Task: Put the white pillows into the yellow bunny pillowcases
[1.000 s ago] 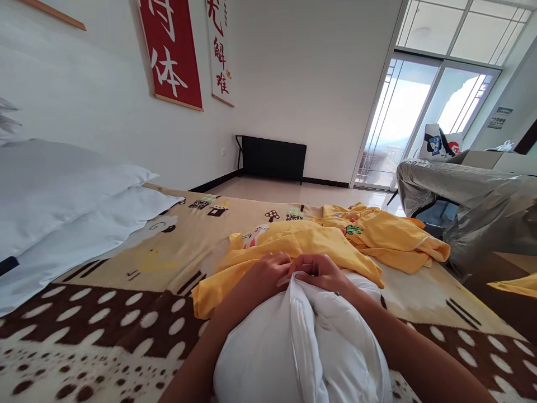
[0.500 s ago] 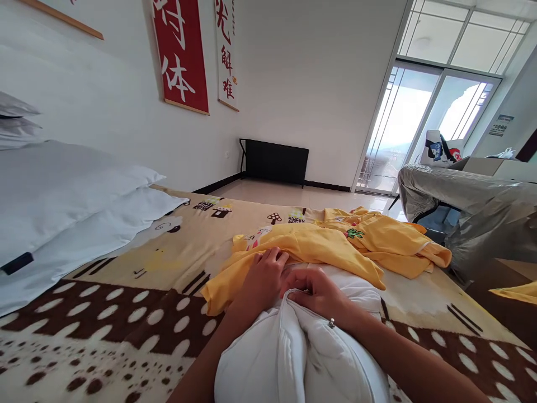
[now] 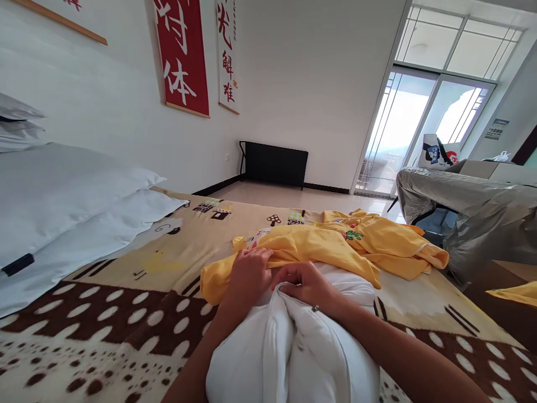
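Note:
A bulky white padded item (image 3: 251, 358), cushion-like with a zipper and a small metal zipper pull (image 3: 315, 308), lies in front of me between my forearms. My right hand (image 3: 308, 284) pinches the zippered edge at its far end. Just left of it, my left hand (image 3: 250, 275) is closed at the border of the white fabric and a yellow cloth (image 3: 306, 240); what its curled fingers grip is hidden. The yellow cloth bears a cartoon print and lies bunched beyond both hands. A second yellow cloth (image 3: 386, 240) with a green leaf motif spreads to the right.
Beneath lies a patterned beige and brown blanket (image 3: 126, 330). White pillows (image 3: 84, 196) are stacked at left. A plastic-covered piece of furniture (image 3: 461, 190) and a cardboard box (image 3: 503, 285) stand at right. A black panel (image 3: 274, 163) leans by the far wall, near glass doors (image 3: 394, 134).
My left hand has moved a little left, away from the right hand. The right hand and the pinched zippered edge have shifted slightly left too, and the view has tilted slightly.

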A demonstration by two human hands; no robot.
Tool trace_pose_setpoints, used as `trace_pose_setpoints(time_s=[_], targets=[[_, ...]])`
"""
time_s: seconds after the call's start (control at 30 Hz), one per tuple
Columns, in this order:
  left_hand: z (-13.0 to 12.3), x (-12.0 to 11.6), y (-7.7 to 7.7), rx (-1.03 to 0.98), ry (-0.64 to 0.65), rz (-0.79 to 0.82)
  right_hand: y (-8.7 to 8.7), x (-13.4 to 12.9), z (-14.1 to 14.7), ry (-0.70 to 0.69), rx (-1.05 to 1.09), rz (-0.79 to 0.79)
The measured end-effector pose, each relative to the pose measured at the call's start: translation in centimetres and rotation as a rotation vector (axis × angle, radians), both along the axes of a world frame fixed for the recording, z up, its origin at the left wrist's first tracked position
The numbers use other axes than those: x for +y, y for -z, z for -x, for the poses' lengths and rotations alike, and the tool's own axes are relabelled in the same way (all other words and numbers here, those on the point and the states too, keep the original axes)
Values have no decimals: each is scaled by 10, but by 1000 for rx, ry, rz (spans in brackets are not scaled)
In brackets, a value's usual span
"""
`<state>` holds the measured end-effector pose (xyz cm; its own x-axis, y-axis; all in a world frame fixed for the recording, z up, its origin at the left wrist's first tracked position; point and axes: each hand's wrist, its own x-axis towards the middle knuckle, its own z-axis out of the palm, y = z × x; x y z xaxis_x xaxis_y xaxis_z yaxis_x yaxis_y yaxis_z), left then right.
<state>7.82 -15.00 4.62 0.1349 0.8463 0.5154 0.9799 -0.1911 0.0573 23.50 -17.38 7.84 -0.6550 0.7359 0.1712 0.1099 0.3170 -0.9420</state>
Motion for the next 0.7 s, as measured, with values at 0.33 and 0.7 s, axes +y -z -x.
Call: trace_pose_setpoints(time_s=[0.33,0.7], targets=[[16,-2,-13,-857,117,142,-12,62,-28,153,93,198],[-6,-27,-33,-869,231,442,-14,75,-29,289,68,180]])
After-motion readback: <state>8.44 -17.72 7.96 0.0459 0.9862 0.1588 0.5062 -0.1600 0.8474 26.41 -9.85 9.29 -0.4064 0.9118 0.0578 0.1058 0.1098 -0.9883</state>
